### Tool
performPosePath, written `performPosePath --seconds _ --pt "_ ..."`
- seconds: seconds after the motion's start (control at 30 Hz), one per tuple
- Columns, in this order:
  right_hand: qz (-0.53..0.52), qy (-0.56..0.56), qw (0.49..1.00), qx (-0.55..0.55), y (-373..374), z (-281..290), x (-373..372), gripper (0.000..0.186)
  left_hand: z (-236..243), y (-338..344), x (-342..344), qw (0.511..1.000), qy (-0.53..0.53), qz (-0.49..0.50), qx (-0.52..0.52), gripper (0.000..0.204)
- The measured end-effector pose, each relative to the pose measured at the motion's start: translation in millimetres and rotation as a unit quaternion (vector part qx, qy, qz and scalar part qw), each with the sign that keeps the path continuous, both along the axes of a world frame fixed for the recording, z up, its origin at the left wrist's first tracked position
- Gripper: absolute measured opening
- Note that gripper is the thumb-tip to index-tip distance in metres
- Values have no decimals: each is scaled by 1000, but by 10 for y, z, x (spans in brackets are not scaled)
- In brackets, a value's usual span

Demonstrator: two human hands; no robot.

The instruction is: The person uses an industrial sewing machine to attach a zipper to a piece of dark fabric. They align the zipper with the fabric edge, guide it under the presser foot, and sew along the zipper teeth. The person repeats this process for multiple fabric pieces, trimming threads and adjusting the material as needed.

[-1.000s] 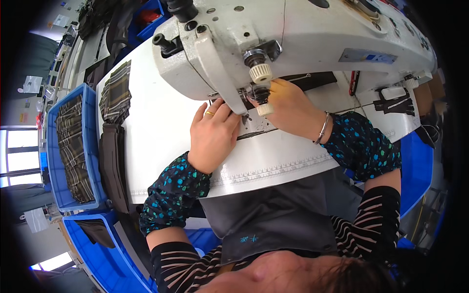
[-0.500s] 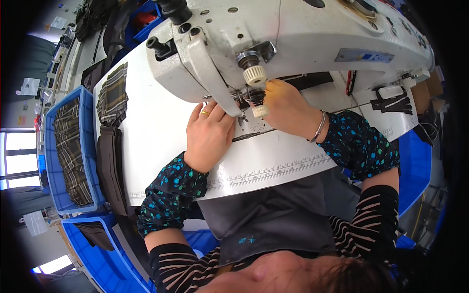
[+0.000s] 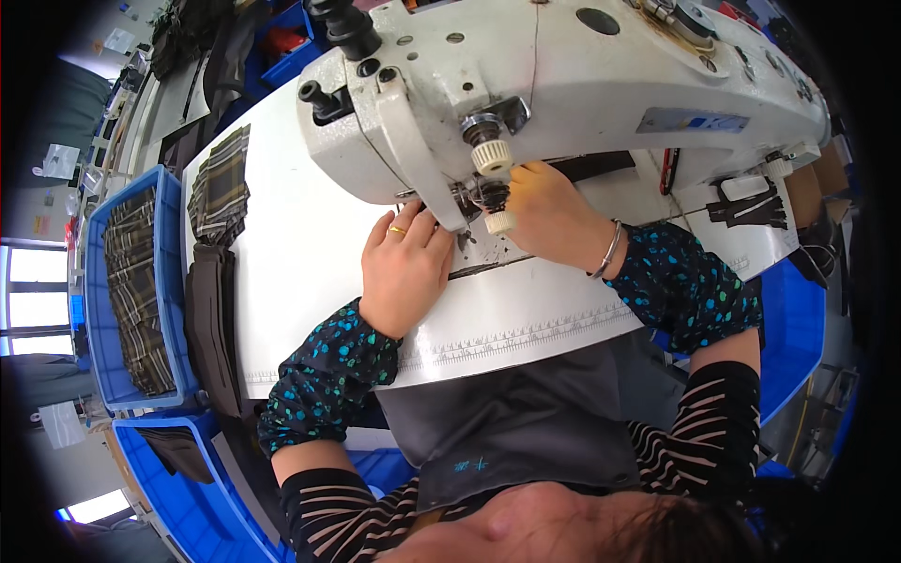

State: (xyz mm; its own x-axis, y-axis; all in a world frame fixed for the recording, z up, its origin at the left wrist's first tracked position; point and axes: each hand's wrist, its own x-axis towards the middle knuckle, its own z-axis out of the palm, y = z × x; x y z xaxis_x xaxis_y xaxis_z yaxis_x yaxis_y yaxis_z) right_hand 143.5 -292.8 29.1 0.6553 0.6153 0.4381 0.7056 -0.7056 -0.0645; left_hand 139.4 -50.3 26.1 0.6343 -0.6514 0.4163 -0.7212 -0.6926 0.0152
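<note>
A white sewing machine [image 3: 572, 89] stands over a white table [image 3: 535, 300]. My left hand [image 3: 408, 267], with a gold ring, lies on the tabletop left of the needle area. Its fingers are stretched forward, and the tips are partly hidden under the machine head. Opposite it, my right hand [image 3: 554, 216] reaches in behind the pale tension knobs [image 3: 492, 157] with curled fingers. Those fingertips are hidden, so what they pinch cannot be seen. Just behind that hand, a dark fabric strip [image 3: 596, 166] runs off to the right under the machine arm.
Left of the table, a blue bin [image 3: 174, 281] holds plaid fabric [image 3: 136, 291]. A plaid piece [image 3: 221, 188] and folded dark fabric [image 3: 211, 324] lie at the left edge. Dark pieces [image 3: 751, 208] and a red-and-black tool [image 3: 668, 171] lie at right, near another blue bin [image 3: 793, 328].
The whole view has shifted slightly. Both hands keep nearly the same places beside the needle area, and the dark strip's visible part looks a little different behind the right hand.
</note>
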Motion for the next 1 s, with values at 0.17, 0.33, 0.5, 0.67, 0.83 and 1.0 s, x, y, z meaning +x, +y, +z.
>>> performPosePath --seconds 0.17,0.33,0.5,0.67,0.83,1.0 --pt "-21 -29 999 12 -77 4 61 16 6 11 -5 1000 -10 -7 2 24" --pt "-84 -12 992 -98 -66 119 -96 18 28 -6 -41 1000 -7 -20 -10 23" --pt "22 65 984 -166 72 409 -543 17 -12 40 -79 999 22 -29 -39 31" --pt "48 62 994 -74 -43 270 -237 58 0 61 -97 998 48 -26 -36 47" --pt "43 102 993 -33 -29 93 -261 75 -15 98 -136 994 96 -18 -43 68" --pt "26 76 997 -7 -9 7 -253 75 -39 99 -159 995 89 -8 -35 85"
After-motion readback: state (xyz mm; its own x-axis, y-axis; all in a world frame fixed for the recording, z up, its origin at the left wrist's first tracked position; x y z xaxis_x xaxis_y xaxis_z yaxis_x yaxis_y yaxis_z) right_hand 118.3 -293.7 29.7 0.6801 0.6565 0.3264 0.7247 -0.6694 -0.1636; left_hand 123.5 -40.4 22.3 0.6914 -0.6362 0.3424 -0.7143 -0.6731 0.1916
